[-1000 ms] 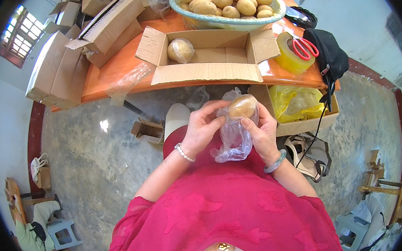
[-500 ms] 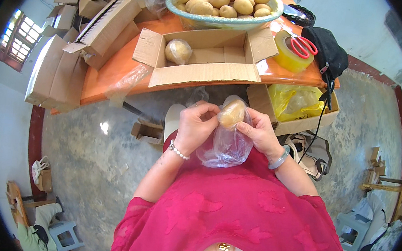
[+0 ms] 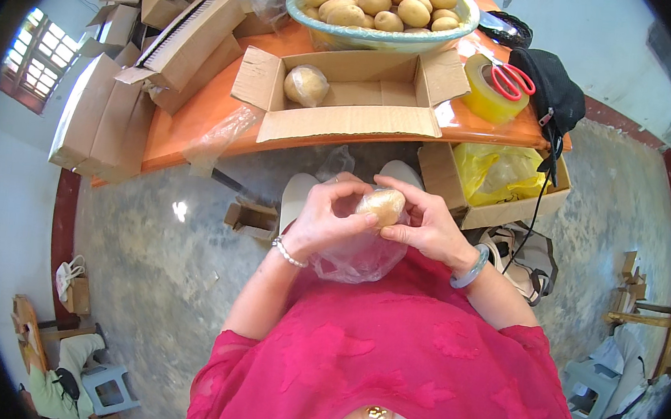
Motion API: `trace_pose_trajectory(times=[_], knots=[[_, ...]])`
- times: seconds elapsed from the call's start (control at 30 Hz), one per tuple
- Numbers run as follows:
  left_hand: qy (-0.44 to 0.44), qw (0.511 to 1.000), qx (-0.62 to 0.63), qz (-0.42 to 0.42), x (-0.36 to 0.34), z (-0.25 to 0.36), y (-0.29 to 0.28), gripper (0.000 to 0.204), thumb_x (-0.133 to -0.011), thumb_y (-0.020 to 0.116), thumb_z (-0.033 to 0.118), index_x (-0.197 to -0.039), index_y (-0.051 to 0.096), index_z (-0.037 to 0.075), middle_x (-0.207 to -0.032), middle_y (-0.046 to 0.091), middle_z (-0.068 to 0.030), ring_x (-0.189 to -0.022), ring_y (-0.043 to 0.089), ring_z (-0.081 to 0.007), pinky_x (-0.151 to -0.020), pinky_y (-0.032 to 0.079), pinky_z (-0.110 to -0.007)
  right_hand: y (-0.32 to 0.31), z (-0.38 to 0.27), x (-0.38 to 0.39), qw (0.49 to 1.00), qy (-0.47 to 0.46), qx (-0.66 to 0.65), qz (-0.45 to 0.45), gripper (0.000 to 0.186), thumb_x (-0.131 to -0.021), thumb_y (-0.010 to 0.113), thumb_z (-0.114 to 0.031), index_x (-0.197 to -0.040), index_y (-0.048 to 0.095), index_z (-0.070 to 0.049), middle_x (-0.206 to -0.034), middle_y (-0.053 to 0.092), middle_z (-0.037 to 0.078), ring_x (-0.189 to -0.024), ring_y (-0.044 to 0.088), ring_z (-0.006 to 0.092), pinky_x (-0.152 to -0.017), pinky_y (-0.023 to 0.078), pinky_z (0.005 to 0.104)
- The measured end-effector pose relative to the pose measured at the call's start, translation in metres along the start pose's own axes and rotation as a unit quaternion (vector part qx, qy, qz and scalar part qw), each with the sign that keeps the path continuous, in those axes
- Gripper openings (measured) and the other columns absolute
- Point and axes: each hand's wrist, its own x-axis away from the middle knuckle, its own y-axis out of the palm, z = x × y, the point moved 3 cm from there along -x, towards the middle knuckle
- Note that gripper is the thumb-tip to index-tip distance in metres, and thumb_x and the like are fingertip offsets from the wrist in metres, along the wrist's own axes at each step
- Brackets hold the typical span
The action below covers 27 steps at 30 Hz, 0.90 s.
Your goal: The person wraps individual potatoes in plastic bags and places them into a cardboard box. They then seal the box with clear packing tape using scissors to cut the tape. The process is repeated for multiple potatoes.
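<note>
Between my two hands, above my lap, is a potato [image 3: 384, 205] in clear plastic. My left hand [image 3: 330, 213] grips it from the left, with the thumb across its near side. My right hand [image 3: 429, 221] holds its right side between fingers and thumb. Loose clear plastic bag [image 3: 359, 259] hangs below the potato and rests against the red clothing. On the table ahead, a wrapped potato [image 3: 306, 86] lies in the left end of an open cardboard box [image 3: 350, 119].
A basin [image 3: 380, 38] heaped with potatoes stands on the orange table [image 3: 191, 139]. Right of the box are a yellow tape roll [image 3: 492, 104], red-handled scissors [image 3: 513, 82] and a black bag [image 3: 549, 92]. Cardboard boxes [image 3: 110, 125] pile up at left. Below stands a carton with a yellow bag [image 3: 496, 175].
My left hand has moved right onto the potato, its thumb now across it. The potato has turned and sits slightly lower, and the loose plastic has shifted left.
</note>
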Motion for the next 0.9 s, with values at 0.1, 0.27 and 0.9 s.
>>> trace_pose_trajectory(times=[0.1,0.27,0.9], knots=[[0.05,0.997,-0.057,-0.006,-0.004,0.003,-0.006,0.043,-0.071,0.079,0.024,-0.102,0.066,-0.002,-0.11,0.059,-0.0108,-0.105,0.056,-0.0192,-0.093,0.043,-0.032,-0.004,-0.002,-0.005,0.999,-0.025,0.029,-0.017,0.057,-0.08,0.072,0.001,-0.132,0.048,0.002,-0.119,0.058,0.008,-0.11,0.056,0.0145,-0.097,0.046,0.0302],[0.116,0.992,0.049,-0.012,-0.008,-0.001,0.006,0.068,-0.069,0.081,0.028,-0.123,0.053,-0.001,-0.133,0.05,-0.012,-0.124,0.048,-0.0247,-0.105,0.036,-0.035,-0.002,0.007,-0.01,0.991,-0.073,-0.079,0.074,0.048,-0.078,0.073,0.0,-0.123,0.055,0.002,-0.114,0.062,0.007,-0.104,0.06,0.0147,-0.094,0.048,0.0301],[-0.025,0.999,0.033,-0.018,-0.005,-0.01,0.0,0.025,-0.089,0.055,0.013,-0.108,0.063,-0.001,-0.095,0.067,-0.0063,-0.087,0.06,-0.0119,-0.077,0.049,-0.028,-0.017,-0.037,-0.001,0.946,-0.136,0.293,-0.041,0.077,-0.073,0.075,-0.004,-0.142,0.041,-0.008,-0.134,0.051,0.014,-0.115,0.054,0.0197,-0.094,0.047,0.0324]])
